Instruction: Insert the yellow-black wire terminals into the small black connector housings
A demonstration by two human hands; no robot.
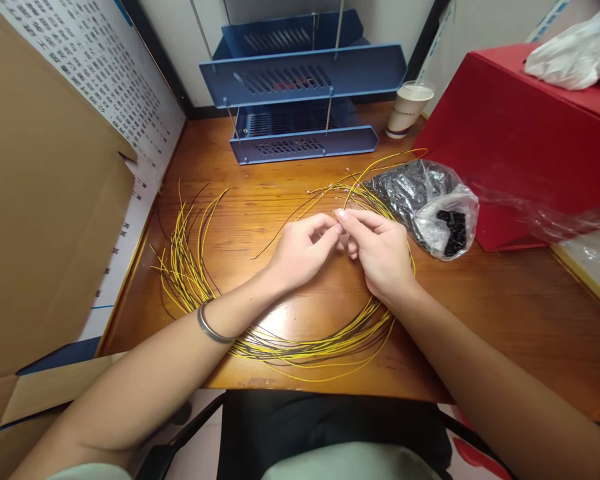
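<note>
My left hand (305, 248) and my right hand (383, 250) meet fingertip to fingertip above the table, both closed in a pinch. A yellow wire (353, 188) runs down into the fingers of my right hand. What the left fingertips hold is hidden between the two hands. Below and around them lies a wide loop of thin yellow and dark wires (305, 350). Their loose ends fan out at the left, and several small light-coloured tips show just beyond my hands. A dark wire (266, 248) reaches out beside my left hand to a small tip.
Right of my hands lies a clear plastic bag (405, 193) of small black parts. Behind stand a blue tray rack (305, 143) and a paper cup (410, 110). A red box (520, 147) is at the right, a cardboard box (45, 187) at the left.
</note>
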